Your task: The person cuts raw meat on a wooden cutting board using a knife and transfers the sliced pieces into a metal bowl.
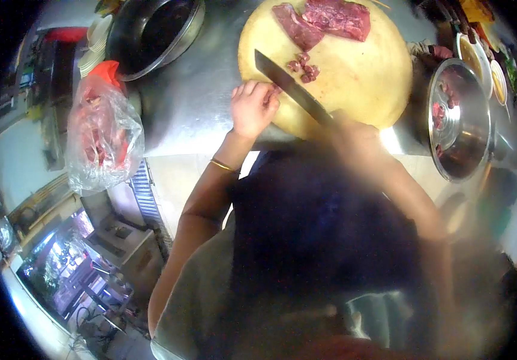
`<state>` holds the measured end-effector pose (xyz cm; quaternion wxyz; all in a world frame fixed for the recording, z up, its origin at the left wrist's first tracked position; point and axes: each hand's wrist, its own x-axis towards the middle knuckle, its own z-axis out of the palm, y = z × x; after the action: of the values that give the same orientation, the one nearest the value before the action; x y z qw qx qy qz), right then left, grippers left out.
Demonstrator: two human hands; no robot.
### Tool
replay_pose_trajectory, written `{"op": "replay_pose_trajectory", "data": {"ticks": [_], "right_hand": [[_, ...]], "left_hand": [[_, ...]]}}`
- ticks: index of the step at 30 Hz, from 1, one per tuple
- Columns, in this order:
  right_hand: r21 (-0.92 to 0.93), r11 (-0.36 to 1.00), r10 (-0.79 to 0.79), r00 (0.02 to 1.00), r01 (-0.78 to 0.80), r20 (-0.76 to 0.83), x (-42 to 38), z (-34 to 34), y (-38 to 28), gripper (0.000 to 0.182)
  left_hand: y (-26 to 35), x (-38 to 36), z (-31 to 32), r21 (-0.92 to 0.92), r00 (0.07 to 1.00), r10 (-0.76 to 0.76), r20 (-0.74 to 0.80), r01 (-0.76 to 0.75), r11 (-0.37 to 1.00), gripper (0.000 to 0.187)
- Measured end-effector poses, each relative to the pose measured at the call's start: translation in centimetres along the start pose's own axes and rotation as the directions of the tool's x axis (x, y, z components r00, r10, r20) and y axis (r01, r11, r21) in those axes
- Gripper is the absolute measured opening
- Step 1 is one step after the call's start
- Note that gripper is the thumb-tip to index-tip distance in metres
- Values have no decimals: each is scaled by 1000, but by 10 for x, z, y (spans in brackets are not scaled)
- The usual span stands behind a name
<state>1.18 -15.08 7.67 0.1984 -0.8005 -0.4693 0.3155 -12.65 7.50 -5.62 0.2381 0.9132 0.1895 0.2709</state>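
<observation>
A long knife (294, 89) points up and left across a round yellow cutting board (378, 78). My right hand (354, 139), blurred, is closed round its handle at the board's near edge. My left hand (255, 108) rests at the board's left edge with fingers curled; a bit of dark red shows by the fingertips, too small to make out. Small meat pieces (310, 73) lie just beyond the blade. Two larger pieces of red meat, a slab (345, 19) and a strip (297, 27), lie at the far side of the board.
On the right stands a metal bowl (459, 129) with some meat pieces inside. At the left are a dark metal basin (180, 42), stacked plates (93, 51) and a clear plastic bag (99, 141) with red contents. Bowls of food (498, 83) stand at the far right.
</observation>
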Motion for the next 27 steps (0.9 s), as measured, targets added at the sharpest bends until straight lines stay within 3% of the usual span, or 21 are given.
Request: {"op": "replay_pose_trajectory", "data": {"ticks": [5, 9, 12, 13, 16, 21, 24, 27], "right_hand": [[-87, 996, 22, 999, -19, 27, 19, 5, -19, 26], [-14, 981, -193, 978, 192, -77, 63, 17, -23, 26], [-45, 987, -156, 980, 151, -122, 104, 24, -34, 24], [-38, 988, -155, 982, 151, -112, 102, 25, -33, 24], [-46, 992, -124, 990, 121, -62, 81, 19, -19, 26], [24, 998, -57, 998, 57, 16, 11, 0, 20, 31], [-78, 997, -5, 1000, 4, -11, -6, 3, 6, 31], [-36, 999, -11, 1000, 10, -28, -12, 3, -14, 28]], "left_hand": [[2, -1, 0, -25, 1000, -31, 1, 31, 999, 13], [7, 4, -5, 63, 999, 39, -29, -38, 997, 15], [9, 2, -11, 144, 999, 27, 31, -31, 989, 24], [9, 0, -12, 175, 998, 11, 62, -22, 984, 28], [17, -6, -18, 63, 996, -63, -67, 67, 996, 20], [11, -18, -20, -39, 996, -29, -83, 26, 999, 18], [8, -17, -18, -21, 997, -5, -72, 3, 1000, 16], [10, -13, -18, 5, 998, 11, -69, -11, 1000, 13]]}}
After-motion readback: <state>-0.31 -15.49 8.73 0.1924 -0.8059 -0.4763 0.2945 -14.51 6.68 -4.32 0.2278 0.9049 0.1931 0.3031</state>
